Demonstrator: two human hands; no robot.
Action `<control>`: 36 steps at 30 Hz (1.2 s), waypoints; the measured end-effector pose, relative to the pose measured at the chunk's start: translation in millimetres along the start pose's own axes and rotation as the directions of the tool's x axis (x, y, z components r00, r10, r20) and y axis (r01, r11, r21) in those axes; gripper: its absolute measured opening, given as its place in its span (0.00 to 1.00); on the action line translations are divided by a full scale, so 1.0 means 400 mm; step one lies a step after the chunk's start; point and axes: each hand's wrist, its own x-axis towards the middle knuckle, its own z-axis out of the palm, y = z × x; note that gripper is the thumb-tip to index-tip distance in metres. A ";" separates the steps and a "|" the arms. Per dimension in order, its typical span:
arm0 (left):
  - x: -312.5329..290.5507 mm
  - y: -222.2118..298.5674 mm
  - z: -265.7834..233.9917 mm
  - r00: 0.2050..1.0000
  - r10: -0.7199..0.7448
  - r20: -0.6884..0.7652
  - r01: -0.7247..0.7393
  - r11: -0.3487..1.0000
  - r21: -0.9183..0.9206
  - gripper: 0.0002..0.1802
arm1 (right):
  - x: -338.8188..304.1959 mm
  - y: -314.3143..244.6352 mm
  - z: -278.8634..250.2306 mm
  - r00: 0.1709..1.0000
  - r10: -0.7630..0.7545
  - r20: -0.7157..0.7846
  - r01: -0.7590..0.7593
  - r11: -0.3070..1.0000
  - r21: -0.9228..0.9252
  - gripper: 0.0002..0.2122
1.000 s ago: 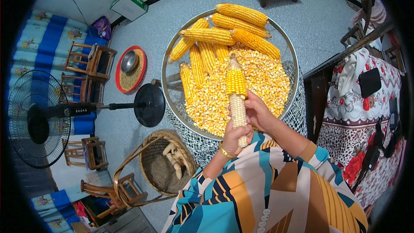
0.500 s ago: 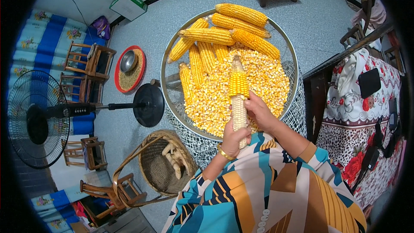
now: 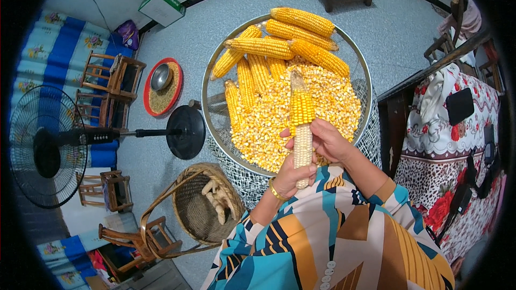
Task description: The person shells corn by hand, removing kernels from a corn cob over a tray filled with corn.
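- So the left hand is closed around the bare lower end of a half-stripped yellow ear of corn, which sits over the near side of the tray, tip pointing away from the person.
- Right hand is gripping the same ear higher up, thumb right by the line where kernels give way to pale bare cob. Some fingers are behind the ear, so can't see how hard they press.
- I'd call this ear over half done: the lower length is clean, with a band of yellow kernels left below the dry, pale tip.
- Around that, a big heap of loose yellow-and-cream kernels covers much of the wide round tray with a silvery rim, so plenty's finished already.
- What's left: roughly ten full yellow ears, stacked along the tray's far and left sides. Some overlap, so don't hold me to the count. They all look unshelled.
- Further out, lower left, a brown woven basket with a tall handle holds a few pale stripped cobs, basically the done pile.
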 end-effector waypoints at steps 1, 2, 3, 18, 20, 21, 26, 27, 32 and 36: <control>-0.002 0.001 -0.004 0.998 -0.031 0.060 0.033 0.999 -0.033 0.13 | -0.003 -0.005 0.010 1.000 -0.008 -0.018 0.008 1.000 -0.012 0.19; -0.002 0.001 -0.001 0.998 -0.030 0.061 0.032 0.999 -0.033 0.13 | -0.004 -0.008 0.016 0.999 -0.017 -0.035 0.016 1.000 -0.024 0.19; -0.003 0.002 0.003 0.997 -0.030 0.069 0.038 0.993 -0.110 0.13 | -0.003 -0.006 0.012 0.999 -0.017 -0.035 0.016 1.000 -0.025 0.19; -0.008 -0.007 -0.002 0.999 0.048 -0.026 -0.049 0.998 -0.035 0.11 | 0.003 0.005 0.012 0.984 -0.080 -0.161 0.055 0.986 -0.155 0.16; -0.008 -0.009 -0.002 0.999 0.030 0.029 -0.027 0.994 -0.107 0.11 | 0.000 0.010 0.018 0.981 -0.081 -0.174 0.065 0.993 -0.096 0.19; -0.005 -0.013 0.002 0.999 0.045 -0.028 -0.046 0.999 -0.022 0.11 | -0.001 0.012 0.020 0.979 -0.082 -0.186 0.076 0.996 -0.038 0.22; 0.005 -0.020 0.010 0.972 0.166 -0.166 -0.100 0.932 0.348 0.11 | 0.000 0.005 0.019 0.979 -0.060 -0.194 0.046 0.996 -0.075 0.22; 0.004 -0.020 0.010 0.974 0.149 -0.171 -0.085 0.939 0.333 0.11 | 0.000 0.001 0.023 0.966 -0.034 -0.254 -0.005 0.989 -0.150 0.22; -0.007 -0.009 0.010 0.988 0.078 -0.134 -0.052 0.981 0.185 0.10 | 0.001 0.010 0.002 0.981 -0.078 -0.176 0.040 0.977 -0.209 0.22; -0.004 -0.010 0.013 0.991 0.058 -0.123 -0.045 0.994 0.100 0.10 | -0.009 0.003 0.022 0.981 -0.099 -0.165 0.093 0.995 -0.043 0.22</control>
